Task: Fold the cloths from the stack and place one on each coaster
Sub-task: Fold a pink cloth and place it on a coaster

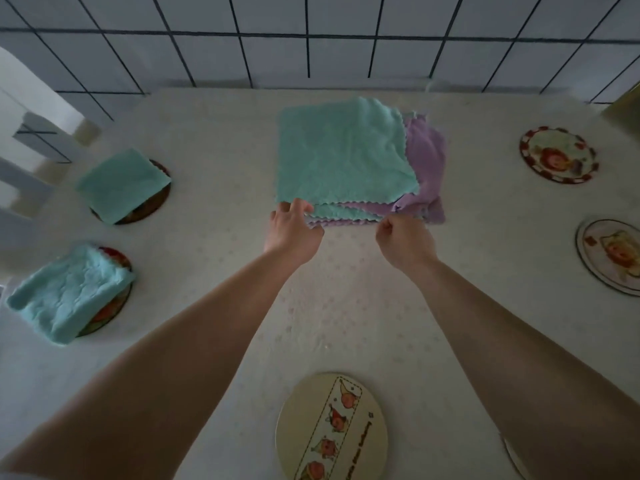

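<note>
Left hand [294,230] pinching the near left corner of the stack [356,161]; right hand [403,239] curled on the near edge, fingers closed on a purple layer. Teal cloth [343,150] topmost, purple cloth [424,157] showing beyond the right grip. Well left of the left grip: two folded cloths [123,183] [69,292], each on a coaster [157,206]. Bare coasters [557,154] [613,254] far right of the right grip, another [330,427] nearer the body, between the forearms.
</note>
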